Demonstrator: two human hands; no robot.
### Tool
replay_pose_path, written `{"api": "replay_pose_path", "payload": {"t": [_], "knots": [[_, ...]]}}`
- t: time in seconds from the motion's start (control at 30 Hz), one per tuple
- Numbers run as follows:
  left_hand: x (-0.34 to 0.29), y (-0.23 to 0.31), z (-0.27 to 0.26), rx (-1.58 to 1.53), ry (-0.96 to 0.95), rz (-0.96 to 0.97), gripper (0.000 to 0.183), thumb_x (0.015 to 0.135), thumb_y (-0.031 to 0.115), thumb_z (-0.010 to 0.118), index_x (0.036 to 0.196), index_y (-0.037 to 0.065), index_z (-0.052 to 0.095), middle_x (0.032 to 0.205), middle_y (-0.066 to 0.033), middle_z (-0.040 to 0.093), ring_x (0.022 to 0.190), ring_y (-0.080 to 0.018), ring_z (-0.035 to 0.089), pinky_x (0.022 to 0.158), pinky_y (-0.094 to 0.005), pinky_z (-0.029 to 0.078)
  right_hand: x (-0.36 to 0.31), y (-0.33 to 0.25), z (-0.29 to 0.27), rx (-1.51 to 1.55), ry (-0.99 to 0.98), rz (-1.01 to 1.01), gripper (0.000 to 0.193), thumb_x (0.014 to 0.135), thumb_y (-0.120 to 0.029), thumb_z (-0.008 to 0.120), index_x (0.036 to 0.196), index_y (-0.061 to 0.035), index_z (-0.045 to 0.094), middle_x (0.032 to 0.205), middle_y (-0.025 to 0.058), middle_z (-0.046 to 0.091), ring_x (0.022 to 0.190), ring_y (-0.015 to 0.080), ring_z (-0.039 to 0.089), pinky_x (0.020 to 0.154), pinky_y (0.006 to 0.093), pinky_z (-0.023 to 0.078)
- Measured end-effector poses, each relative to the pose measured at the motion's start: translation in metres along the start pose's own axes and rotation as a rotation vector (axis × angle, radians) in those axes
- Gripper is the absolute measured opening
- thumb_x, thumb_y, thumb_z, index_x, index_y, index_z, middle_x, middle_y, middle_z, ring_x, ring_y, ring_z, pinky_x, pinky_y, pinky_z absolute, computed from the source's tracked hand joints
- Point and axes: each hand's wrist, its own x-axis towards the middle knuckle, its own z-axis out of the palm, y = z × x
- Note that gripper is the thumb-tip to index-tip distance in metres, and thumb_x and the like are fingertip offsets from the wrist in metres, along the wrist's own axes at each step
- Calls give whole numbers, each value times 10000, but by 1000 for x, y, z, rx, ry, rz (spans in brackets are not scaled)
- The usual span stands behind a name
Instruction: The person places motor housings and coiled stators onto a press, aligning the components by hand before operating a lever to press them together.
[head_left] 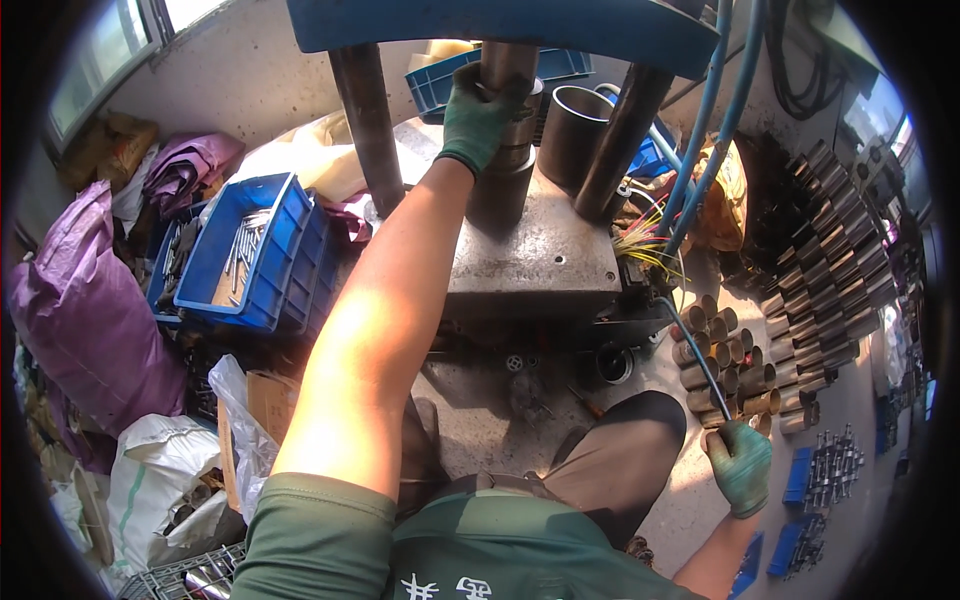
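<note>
My left hand (pixel 478 122), in a green glove, is wrapped round a metal cylinder (pixel 518 135) under the ram (pixel 508 64) of a press. Its fingertips are partly hidden behind the metal. Beneath that cylinder a wider, darker steel tube (pixel 500 198) stands upright on the press's steel base (pixel 545 250). At the lower right my right hand (pixel 740 468), also gloved in green, is closed on the end of a long metal lever (pixel 698 358). The lever slants up to the right side of the press.
Two press columns (pixel 366 130) flank the work, with a blue crossbeam (pixel 500 24) above. A large open tube (pixel 575 135) stands behind right. Blue hoses (pixel 712 140) hang nearby. Left is a blue crate (pixel 240 255) of metal rods; right, stacked tubes (pixel 828 270) and short tube pieces (pixel 735 350).
</note>
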Motion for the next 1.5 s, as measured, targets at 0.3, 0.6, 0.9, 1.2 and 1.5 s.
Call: {"api": "replay_pose_path", "payload": {"t": [0.3, 0.6, 0.9, 1.2, 1.5], "knots": [[-5, 4, 3, -114, 2, -30, 747, 862, 373, 885, 1348, -26, 482, 1128, -174, 691, 860, -210, 726, 797, -337, 618, 180, -25, -57, 87, 527, -387, 165, 1029, -92, 679, 1150, 18, 698, 1039, 106, 731, 939, 197, 710, 854, 331, 569], [-4, 10, -3, -14, 42, -8, 718, 880, 340, 868, 1342, -39, 469, 1089, -178, 696, 774, -194, 735, 719, -330, 620, 188, -23, -68, -64, 328, -281, 467, 1018, -94, 653, 1481, -65, 601, 1354, 148, 708, 1071, 208, 730, 927, 347, 588], [5, 2, 0, 90, 39, -8, 811, 830, 432, 887, 1364, -41, 502, 1171, -211, 698, 1019, -261, 733, 922, -368, 589, 17, 16, -6, -263, -445, -225, 210, 805, -224, 663, 829, -36, 755, 862, 190, 721, 819, 402, 708, 745, 495, 567], [3, -6, 0, 67, 44, -9, 794, 837, 443, 872, 1371, -34, 528, 1269, -218, 690, 1158, -307, 695, 1028, -392, 539, 41, -5, -29, -105, -276, -105, 295, 832, -182, 709, 1092, -62, 779, 981, 170, 766, 900, 366, 752, 812, 444, 600], [3, -3, 4, 97, 71, -37, 869, 809, 497, 882, 1392, -36, 519, 1288, -239, 682, 1189, -321, 684, 1039, -396, 533, 31, 6, -22, -349, -473, -256, 202, 842, -212, 668, 908, -71, 796, 917, 175, 754, 853, 391, 731, 782, 490, 580]]}}
